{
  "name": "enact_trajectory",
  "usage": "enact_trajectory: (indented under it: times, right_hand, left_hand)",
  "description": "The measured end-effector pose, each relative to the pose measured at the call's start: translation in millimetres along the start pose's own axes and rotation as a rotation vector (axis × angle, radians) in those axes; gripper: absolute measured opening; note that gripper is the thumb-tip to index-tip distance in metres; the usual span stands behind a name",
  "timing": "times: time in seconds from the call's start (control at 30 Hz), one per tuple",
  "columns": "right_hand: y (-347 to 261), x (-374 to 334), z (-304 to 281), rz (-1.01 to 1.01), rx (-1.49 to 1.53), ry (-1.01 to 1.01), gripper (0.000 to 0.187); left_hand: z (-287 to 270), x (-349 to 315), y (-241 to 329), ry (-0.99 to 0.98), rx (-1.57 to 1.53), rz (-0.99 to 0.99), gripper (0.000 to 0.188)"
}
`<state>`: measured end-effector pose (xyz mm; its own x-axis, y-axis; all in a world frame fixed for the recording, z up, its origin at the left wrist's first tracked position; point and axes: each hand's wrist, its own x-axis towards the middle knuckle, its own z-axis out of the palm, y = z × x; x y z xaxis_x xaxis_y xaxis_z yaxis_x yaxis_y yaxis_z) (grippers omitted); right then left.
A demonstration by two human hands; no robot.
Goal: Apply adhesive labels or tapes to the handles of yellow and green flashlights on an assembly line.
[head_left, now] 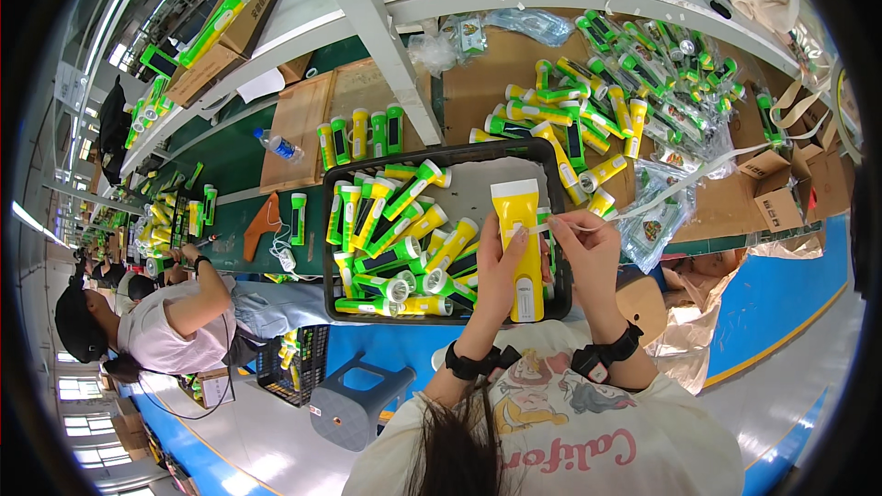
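Note:
A yellow flashlight [525, 266] with a white head stands upright in front of my chest, over the near right part of a black crate [333, 237]. My left hand [496, 277] is closed around its left side, with the thumb near the middle of the body. At its right side, my right hand [593, 253] pinches a thin white strip [672, 186] between thumb and fingers. One end of the strip crosses the flashlight's body; the rest runs up to the far right. Many green and yellow flashlights [390, 230] lie jumbled in the crate's left part.
Beyond the crate, more flashlights [574, 119] and clear-wrapped ones [675, 64] cover cardboard. Plastic bags [654, 220] and an open carton [779, 188] lie to the right. A metal shelf post [390, 46] rises behind. At left a co-worker [179, 312] sits near a grey stool [354, 404].

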<state>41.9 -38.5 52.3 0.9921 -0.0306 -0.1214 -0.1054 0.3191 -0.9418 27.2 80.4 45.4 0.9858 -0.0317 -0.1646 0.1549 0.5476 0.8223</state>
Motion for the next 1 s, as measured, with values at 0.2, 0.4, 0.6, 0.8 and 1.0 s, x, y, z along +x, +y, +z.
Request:
enact_trajectory:
  times: [0.2,0.4,0.6,0.8,1.0]
  right_hand:
    - [-0.2,1.2,-7.6,-0.177,-0.303,0.089,0.009]
    - [-16.2,6.5,-14.9,-0.349,-0.562,0.004,0.01]
    - [-47.0,-22.6,-27.7,-0.859,-0.967,-0.279,0.02]
    - [-6.5,31.5,-45.3,-0.287,-0.521,0.135,0.076]
    - [29.5,53.8,-80.7,0.047,-0.647,0.068,0.089]
  left_hand:
    - [-9.5,12.6,-8.0,0.023,0.179,0.058,0.019]
    - [-7.4,33.9,-19.7,0.014,0.314,0.089,0.016]
    - [-4.7,73.9,-56.3,0.109,0.277,-0.016,0.016]
    - [6.4,102.0,-70.6,0.213,0.082,-0.204,0.018]
    - [23.1,120.5,-99.4,0.099,-0.427,-0.262,0.023]
